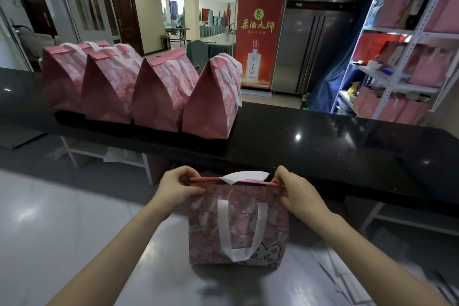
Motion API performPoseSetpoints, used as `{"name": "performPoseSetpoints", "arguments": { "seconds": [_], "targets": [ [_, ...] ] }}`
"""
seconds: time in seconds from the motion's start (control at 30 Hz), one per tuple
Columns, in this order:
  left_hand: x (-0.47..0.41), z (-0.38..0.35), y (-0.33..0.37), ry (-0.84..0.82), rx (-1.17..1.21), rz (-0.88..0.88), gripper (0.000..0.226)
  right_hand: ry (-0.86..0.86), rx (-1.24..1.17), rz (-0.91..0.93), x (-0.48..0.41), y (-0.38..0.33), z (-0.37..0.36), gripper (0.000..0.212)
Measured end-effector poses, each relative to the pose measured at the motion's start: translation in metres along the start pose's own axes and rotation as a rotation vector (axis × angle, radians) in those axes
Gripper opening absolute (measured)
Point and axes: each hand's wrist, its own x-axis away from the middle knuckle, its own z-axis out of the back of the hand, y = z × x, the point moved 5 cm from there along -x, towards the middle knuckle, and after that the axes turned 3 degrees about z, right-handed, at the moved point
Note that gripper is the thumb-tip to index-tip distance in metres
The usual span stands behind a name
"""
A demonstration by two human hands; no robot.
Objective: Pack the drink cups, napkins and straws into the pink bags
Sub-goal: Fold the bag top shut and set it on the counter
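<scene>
1. Down in front of me, on the shiny grey steel table [74, 231], stands a pink paper bag with a white ribbon handle and a cartoon cat [238, 226].
2. My left hand [180, 185] pinches the left end of the bag's top edge, thumb in front and fingers behind, clenched tight on the paper.
3. My right hand [296, 190] pinches the right end the same way. I think I hold both ends so the top stays flat and shut.
4. A white ribbon loop [244, 177] sticks up over the top edge, between my hands.
5. I cannot see inside the bag, so I cannot tell if cups, napkins or straws are in it.
6. Farther back, on the long black stone counter [323, 136], four more pink paper bags with folded tops [139, 92] stand close in a row. They look finished, set aside out of my way.
7. Over to the right, a white metal shelf [402, 64] holds more pink bags.
</scene>
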Motion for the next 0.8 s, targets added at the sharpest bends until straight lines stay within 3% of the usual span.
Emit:
{"name": "performPoseSetpoints", "arguments": {
  "seconds": [0.17, 0.5, 0.7, 0.8],
  "targets": [
    [0.001, -0.002, -0.007, 0.037, -0.021, 0.008, 0.018, 0.018, 0.011, -0.017, 0.004, 0.003, -0.001, 0.027],
    [0.012, 0.007, -0.004, -0.203, -0.066, -0.011, 0.029, 0.009, -0.011, -0.028, 0.010, 0.007, -0.005, 0.013],
    [0.020, 0.006, 0.001, -0.133, -0.320, -0.085, 0.020, -0.012, -0.040, 0.019, 0.015, 0.008, -0.004, 0.011],
    [0.024, 0.000, 0.012, -0.019, -0.454, -0.219, 0.009, -0.032, -0.094, -0.008, 0.018, 0.013, 0.001, 0.008]
  ]
}}
